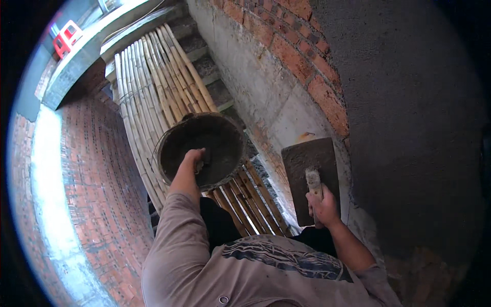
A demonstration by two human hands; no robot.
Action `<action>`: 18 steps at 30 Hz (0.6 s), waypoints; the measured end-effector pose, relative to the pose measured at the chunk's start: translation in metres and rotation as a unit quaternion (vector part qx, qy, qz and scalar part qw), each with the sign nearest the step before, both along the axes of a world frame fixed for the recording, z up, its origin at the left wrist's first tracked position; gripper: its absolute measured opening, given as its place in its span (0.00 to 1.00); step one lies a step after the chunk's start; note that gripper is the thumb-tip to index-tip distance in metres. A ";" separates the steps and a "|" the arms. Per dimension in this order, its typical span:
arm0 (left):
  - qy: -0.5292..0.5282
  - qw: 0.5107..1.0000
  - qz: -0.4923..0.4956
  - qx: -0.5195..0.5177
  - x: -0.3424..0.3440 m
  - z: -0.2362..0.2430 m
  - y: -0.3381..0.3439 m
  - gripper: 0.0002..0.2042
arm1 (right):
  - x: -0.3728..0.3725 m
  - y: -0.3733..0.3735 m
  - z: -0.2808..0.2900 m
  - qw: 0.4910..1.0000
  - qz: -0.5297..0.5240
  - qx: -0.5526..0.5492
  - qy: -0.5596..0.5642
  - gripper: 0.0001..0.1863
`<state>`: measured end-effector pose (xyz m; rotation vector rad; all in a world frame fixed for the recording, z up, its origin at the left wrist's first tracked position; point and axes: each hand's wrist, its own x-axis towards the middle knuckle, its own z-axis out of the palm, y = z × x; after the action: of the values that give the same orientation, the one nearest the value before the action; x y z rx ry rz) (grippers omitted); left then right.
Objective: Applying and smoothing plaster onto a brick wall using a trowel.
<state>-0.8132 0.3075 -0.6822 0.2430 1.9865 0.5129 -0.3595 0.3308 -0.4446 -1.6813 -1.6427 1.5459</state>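
Observation:
My left hand (194,157) reaches into a round dark bucket (236,134) of grey mortar (217,163). Its fingers are closed around a small dark, blocky piece, perhaps a tool's handle; the rest of that piece cannot be told from the mortar. On the right, my right hand (323,204) grips the pale, worn handle of a rectangular plastering float (327,156). The float's handle side faces me, and its plate is tilted beside the wall. A thin wire bail shows at the bucket's left side.
Bamboo poles (148,77) form a platform under the bucket, with gaps between the nearer poles. Concrete steps (209,71) lie beside it. To the right rises a wall with bare brick (327,105) and dark wet plaster (409,128). A red stool (66,38) stands far left.

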 end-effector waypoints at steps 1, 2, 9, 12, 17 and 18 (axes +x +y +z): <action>-0.045 0.998 0.039 -0.005 0.010 0.008 0.010 0.19 | 0.000 0.001 -0.001 1.000 0.003 0.001 -0.014 0.13; -0.090 0.993 0.078 -0.010 0.023 0.018 0.021 0.19 | -0.001 0.003 -0.001 1.000 0.006 0.003 -0.028 0.13; -0.019 0.995 0.019 0.094 0.025 0.045 0.008 0.17 | -0.006 0.021 0.000 0.999 -0.002 0.022 -0.026 0.12; 0.019 0.989 -0.015 0.146 0.030 0.068 0.000 0.16 | 0.000 0.035 0.005 0.996 0.018 0.085 -0.017 0.11; 0.051 0.931 -0.030 0.361 0.077 0.129 -0.012 0.11 | 0.007 0.056 0.053 0.910 0.170 0.328 -0.189 0.11; 0.004 0.922 -0.025 0.387 0.087 0.142 -0.008 0.12 | 0.011 0.059 0.066 0.910 0.160 0.332 -0.192 0.11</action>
<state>-0.7259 0.2991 -0.5401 0.7781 1.6880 1.2513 -0.3485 0.3896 -0.3790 -1.4216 -2.3878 0.6196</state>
